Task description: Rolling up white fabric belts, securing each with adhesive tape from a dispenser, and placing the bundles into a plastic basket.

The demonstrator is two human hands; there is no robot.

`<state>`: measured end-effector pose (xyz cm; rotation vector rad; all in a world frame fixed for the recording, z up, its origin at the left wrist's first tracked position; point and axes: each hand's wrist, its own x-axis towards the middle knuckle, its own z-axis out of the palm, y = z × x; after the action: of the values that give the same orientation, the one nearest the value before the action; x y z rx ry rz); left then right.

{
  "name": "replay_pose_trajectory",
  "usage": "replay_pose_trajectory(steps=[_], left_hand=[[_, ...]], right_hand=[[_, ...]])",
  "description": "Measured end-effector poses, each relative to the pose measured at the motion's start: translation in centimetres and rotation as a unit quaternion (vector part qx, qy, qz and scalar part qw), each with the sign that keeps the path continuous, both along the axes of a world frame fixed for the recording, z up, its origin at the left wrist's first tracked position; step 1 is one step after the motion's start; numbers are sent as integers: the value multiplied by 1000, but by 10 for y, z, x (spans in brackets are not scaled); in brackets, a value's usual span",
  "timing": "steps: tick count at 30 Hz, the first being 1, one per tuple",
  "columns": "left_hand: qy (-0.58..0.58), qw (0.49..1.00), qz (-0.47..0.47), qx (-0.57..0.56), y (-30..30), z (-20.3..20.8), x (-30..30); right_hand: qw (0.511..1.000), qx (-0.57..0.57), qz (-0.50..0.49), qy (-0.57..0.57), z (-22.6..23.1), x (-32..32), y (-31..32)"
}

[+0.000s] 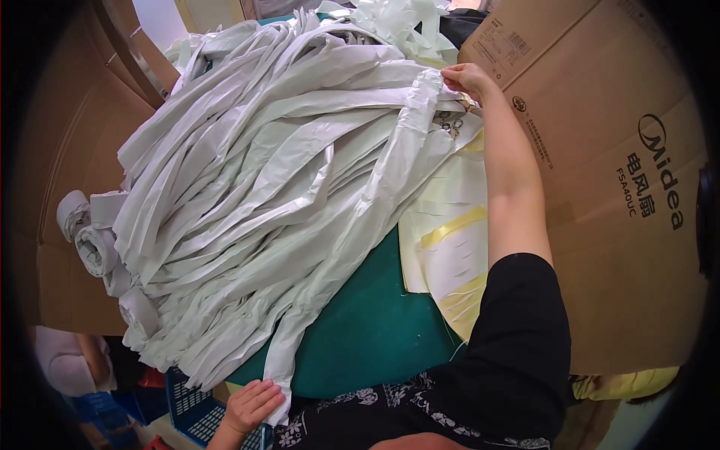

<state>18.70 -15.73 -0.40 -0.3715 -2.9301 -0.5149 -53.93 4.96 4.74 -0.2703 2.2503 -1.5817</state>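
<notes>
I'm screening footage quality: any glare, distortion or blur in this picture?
All in the head view: corners fall to black; creases in the left cardboard bow near the rim; soft sheen brightens the long pale strip in the right hand; the left hand shows no obvious motion blur.

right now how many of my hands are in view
2: your left hand at the bottom, on the near end of a white strip; your right hand near the top, pinching a strip's far end. Neither is hidden.

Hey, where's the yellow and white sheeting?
In the head view, the yellow and white sheeting lies right of centre, on the green tabletop, between the pile of white strips and the right arm.
</notes>
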Motion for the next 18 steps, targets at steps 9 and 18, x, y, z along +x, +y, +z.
replay_pose_trajectory(steps=[9, 18], left_hand=[[-13, 1000, 22, 7, 1, 3, 0], [138, 974, -100, 150, 29, -3, -94]], right_hand=[[960, -32, -33, 276, 0, -56, 12], [908, -9, -105, 406, 71, 0, 18]])
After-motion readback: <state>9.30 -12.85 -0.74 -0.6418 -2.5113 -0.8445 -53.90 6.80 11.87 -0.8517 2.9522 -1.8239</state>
